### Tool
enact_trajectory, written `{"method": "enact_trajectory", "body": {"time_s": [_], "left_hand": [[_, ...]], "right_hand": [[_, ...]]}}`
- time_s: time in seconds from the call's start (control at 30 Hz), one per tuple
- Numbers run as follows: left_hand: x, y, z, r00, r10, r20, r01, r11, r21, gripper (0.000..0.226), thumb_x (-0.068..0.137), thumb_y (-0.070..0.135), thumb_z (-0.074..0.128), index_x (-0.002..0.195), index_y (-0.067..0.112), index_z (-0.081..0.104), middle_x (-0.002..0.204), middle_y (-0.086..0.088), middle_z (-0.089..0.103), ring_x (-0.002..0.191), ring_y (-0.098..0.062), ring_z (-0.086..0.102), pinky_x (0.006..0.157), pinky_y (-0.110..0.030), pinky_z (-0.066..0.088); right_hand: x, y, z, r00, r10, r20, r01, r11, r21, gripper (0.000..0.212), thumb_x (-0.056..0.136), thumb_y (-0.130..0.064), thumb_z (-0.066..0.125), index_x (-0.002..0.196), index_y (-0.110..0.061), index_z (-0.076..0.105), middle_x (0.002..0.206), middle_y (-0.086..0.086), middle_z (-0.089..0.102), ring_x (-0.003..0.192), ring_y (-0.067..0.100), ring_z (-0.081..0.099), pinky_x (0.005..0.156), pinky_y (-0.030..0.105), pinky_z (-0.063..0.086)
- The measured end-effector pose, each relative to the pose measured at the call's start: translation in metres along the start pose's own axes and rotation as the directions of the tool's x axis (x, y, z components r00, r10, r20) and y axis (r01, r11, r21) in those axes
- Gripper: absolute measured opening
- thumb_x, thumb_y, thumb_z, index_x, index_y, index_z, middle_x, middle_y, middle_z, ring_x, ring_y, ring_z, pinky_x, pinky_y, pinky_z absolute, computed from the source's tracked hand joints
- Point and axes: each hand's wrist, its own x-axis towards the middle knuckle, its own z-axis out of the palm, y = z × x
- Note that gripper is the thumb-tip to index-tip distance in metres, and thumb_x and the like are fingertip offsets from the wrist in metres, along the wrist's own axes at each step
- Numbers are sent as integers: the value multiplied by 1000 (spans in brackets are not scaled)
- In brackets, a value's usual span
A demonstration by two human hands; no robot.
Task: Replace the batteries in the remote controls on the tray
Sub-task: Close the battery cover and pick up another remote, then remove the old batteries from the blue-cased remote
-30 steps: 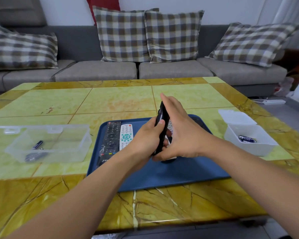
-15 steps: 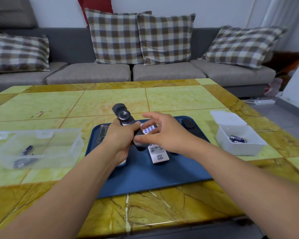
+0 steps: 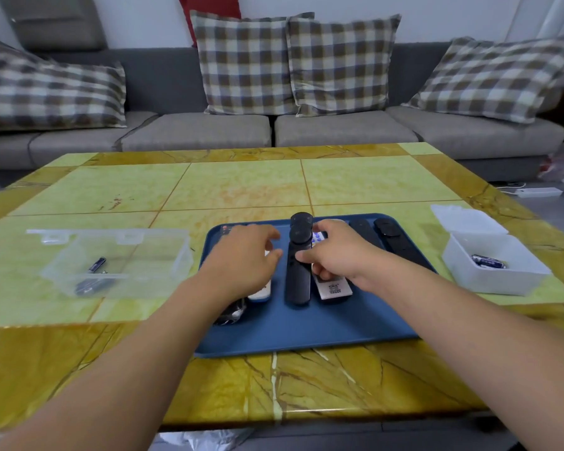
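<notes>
A blue tray (image 3: 306,330) lies on the table with several remotes in a row. A slim black remote (image 3: 297,281) lies flat at its middle, round pad facing up. My left hand (image 3: 241,255) hovers just left of it with relaxed fingers, over a white remote (image 3: 261,292) and a black remote (image 3: 232,315). My right hand (image 3: 336,252) sits on the other side, thumb tip touching the slim remote's edge, fingers loosely bent over a white remote with blue buttons (image 3: 334,289). Neither hand grips anything. Two more black remotes (image 3: 401,245) lie at the tray's right.
A clear plastic box (image 3: 176,255) with batteries (image 3: 96,265) stands left of the tray. A white box (image 3: 502,284) holding blue batteries (image 3: 489,262), lid open, stands to the right. The marble table (image 3: 241,183) stretches back to a grey sofa (image 3: 196,131).
The slim black remote, held upright in both hands a second ago, was tilted down and now lies flat on the tray. Both hands have let go of it.
</notes>
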Motion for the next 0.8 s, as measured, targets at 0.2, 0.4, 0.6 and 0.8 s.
{"method": "enact_trajectory", "body": {"time_s": [0.2,0.4,0.6,0.8], "left_hand": [[0,-28,-7,991,-116,64,92,949,301,36,91,39,63,120,18,62,123,-2,63,109,-24,60,80,-34,48],[-1,-40,-8,995,-73,74,50,960,277,15,91,20,56,103,19,65,106,0,56,99,-26,60,73,-33,45],[-3,-56,-14,994,-81,70,60,965,257,11,89,19,60,92,12,69,93,-4,61,91,-28,62,68,-33,44],[-7,-61,-15,997,-56,57,42,974,221,20,91,22,63,102,8,71,104,-8,64,95,-28,62,84,-42,53]], "right_hand": [[-5,-6,25,984,-147,-101,105,935,-338,52,88,-6,69,130,-15,40,83,12,65,51,21,68,55,36,59],[-20,-21,47,872,-459,-167,284,755,-591,26,89,-31,69,106,-13,59,96,2,61,88,22,59,77,41,53],[-22,-30,77,970,-245,8,192,739,-646,53,77,-40,80,111,-11,50,116,11,58,104,31,60,68,32,42],[-18,-40,75,1000,-21,17,26,880,-474,45,72,-28,88,88,-8,51,78,11,59,62,22,58,52,26,38]]}}
